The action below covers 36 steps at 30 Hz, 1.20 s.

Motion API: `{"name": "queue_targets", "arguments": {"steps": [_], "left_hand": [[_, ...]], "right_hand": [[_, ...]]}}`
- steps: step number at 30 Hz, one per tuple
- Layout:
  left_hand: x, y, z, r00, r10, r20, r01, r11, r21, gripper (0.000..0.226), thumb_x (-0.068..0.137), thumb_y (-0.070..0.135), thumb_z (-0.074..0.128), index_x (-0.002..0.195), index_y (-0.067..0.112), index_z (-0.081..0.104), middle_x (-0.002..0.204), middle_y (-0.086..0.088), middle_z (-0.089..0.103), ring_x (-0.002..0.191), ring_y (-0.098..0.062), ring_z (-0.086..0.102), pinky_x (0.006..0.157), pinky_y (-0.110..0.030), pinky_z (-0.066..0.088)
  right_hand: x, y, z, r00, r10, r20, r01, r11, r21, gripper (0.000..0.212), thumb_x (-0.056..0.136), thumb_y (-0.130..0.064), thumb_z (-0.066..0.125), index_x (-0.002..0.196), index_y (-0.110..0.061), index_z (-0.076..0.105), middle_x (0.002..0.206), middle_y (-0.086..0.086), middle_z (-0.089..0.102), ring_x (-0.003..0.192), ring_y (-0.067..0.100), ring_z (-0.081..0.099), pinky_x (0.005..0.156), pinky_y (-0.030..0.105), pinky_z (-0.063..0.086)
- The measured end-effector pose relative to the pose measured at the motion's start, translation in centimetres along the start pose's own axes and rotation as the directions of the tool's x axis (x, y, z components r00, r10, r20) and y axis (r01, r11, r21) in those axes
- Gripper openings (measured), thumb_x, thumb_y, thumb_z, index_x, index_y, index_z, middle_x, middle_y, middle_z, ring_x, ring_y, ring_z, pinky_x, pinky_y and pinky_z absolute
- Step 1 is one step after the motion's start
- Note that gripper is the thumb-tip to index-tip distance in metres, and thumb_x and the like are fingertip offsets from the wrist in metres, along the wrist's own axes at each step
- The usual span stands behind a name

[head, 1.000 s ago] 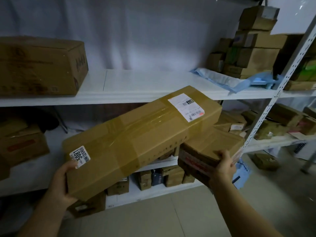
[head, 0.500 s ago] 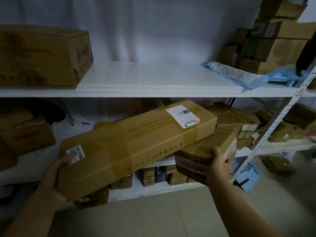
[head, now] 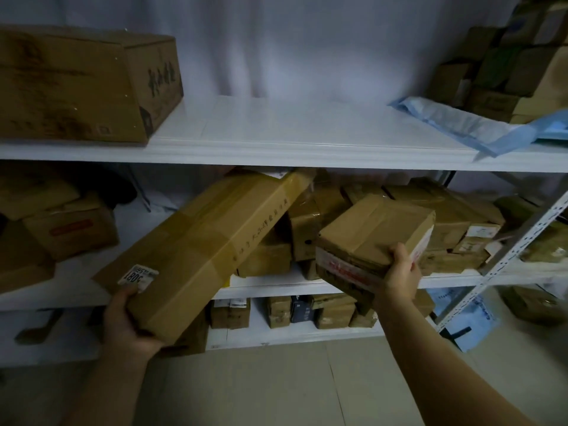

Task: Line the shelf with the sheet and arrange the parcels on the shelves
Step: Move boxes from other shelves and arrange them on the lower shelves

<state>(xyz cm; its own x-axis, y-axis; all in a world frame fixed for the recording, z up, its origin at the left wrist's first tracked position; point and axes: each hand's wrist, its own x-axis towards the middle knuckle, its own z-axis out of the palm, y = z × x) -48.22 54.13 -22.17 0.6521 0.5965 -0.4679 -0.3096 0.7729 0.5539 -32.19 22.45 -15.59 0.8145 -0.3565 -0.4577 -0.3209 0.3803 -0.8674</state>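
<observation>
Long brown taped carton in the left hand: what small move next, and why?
Probably slide the long brown taped carton further onto the white middle shelf. Its far end is already under the upper shelf, while the left hand holds the near end off the edge.

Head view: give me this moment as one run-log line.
left hand: grips long brown cardboard parcel, far end tilted into middle shelf | right hand: holds small brown cardboard box

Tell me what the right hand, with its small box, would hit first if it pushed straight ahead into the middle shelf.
Most likely the piled parcels on the middle shelf right behind the small box that the right hand grips; depth is unclear.
</observation>
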Motion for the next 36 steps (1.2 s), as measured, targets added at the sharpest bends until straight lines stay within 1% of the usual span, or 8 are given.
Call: {"name": "queue_targets", "arguments": {"steps": [7,12,16,21,26,31,33,36], "left_hand": [[2.3,-4.4,7.0,0.994,-0.107,-0.026,0.108,0.994,0.024,0.049,0.079,0.03,0.069,0.123,0.028,0.048,0.109,-0.008,0.059,0.094,-0.034,0.056,0.076,-0.059,0.047],[5.4,-7.0,11.7,0.964,-0.266,-0.017,0.265,0.964,-0.028,0.064,0.071,0.024,0.075,0.129,0.022,0.048,0.118,-0.015,0.059,0.109,-0.041,0.055,0.09,-0.069,0.041],[8.2,-9.7,14.4,0.947,-0.319,-0.038,0.319,0.948,-0.007,0.035,0.084,0.02,0.067,0.114,0.015,0.05,0.097,-0.014,0.057,0.116,-0.038,0.05,0.102,-0.064,0.035],[10.6,-12.8,15.9,0.918,-0.396,-0.008,0.396,0.918,-0.008,0.059,0.081,0.021,0.07,0.134,0.017,0.045,0.111,-0.016,0.059,0.1,-0.036,0.057,0.1,-0.061,0.039],[11.7,-15.5,16.7,0.882,-0.469,-0.052,0.472,0.878,0.079,0.028,0.083,0.015,0.068,0.107,0.015,0.052,0.111,-0.015,0.057,0.107,-0.035,0.055,0.102,-0.057,0.04],[11.0,-16.5,18.0,0.82,-0.559,-0.126,0.572,0.808,0.139,0.078,0.071,0.032,0.079,0.134,0.012,0.038,0.132,-0.021,0.045,0.125,-0.04,0.044,0.096,-0.067,0.04],[10.2,-16.8,19.1,0.784,-0.591,-0.189,0.618,0.771,0.153,0.072,0.069,0.038,0.08,0.123,0.009,0.042,0.115,-0.022,0.05,0.109,-0.038,0.052,0.091,-0.059,0.048],[8.2,-18.1,22.2,0.809,-0.566,-0.161,0.587,0.76,0.277,0.038,0.083,0.035,0.069,0.101,0.005,0.052,0.082,-0.01,0.053,0.071,-0.02,0.052,0.062,-0.026,0.051]], "right_hand": [[1.8,-0.7,2.3,0.994,-0.038,0.103,0.036,0.999,0.024,0.077,0.047,-0.053,0.065,0.12,-0.031,0.054,0.117,0.006,0.06,0.102,0.032,0.059,0.084,0.055,0.05],[4.0,-1.9,3.4,0.988,-0.037,0.149,0.037,0.999,0.003,0.076,0.046,-0.056,0.065,0.117,-0.03,0.055,0.118,0.011,0.059,0.105,0.037,0.057,0.087,0.062,0.046],[5.3,-3.0,4.7,0.987,-0.041,0.154,0.043,0.999,-0.008,0.061,0.053,-0.053,0.063,0.11,-0.031,0.059,0.118,0.013,0.06,0.106,0.04,0.057,0.086,0.065,0.046],[7.5,-4.0,4.7,0.989,-0.042,0.14,0.049,0.998,-0.042,0.045,0.072,-0.051,0.056,0.111,-0.027,0.056,0.114,0.013,0.059,0.102,0.037,0.057,0.086,0.057,0.048],[9.1,-5.4,3.7,0.994,-0.008,0.113,0.014,0.998,-0.055,0.024,0.084,-0.046,0.047,0.091,-0.024,0.054,0.098,0.011,0.058,0.088,0.032,0.055,0.08,0.048,0.048],[10.9,-6.7,2.2,0.995,-0.016,0.093,0.02,0.999,-0.047,0.022,0.087,-0.043,0.044,0.089,-0.022,0.05,0.092,0.011,0.056,0.083,0.03,0.054,0.073,0.042,0.047],[11.8,-7.5,1.6,0.996,-0.012,0.088,0.015,0.999,-0.031,0.023,0.087,-0.042,0.045,0.092,-0.021,0.05,0.091,0.01,0.056,0.081,0.029,0.055,0.07,0.041,0.047],[13.3,-8.7,1.0,0.995,-0.001,0.1,-0.002,0.999,0.033,0.019,0.088,-0.039,0.046,0.085,-0.021,0.05,0.086,0.01,0.057,0.076,0.028,0.055,0.063,0.039,0.046]]}}
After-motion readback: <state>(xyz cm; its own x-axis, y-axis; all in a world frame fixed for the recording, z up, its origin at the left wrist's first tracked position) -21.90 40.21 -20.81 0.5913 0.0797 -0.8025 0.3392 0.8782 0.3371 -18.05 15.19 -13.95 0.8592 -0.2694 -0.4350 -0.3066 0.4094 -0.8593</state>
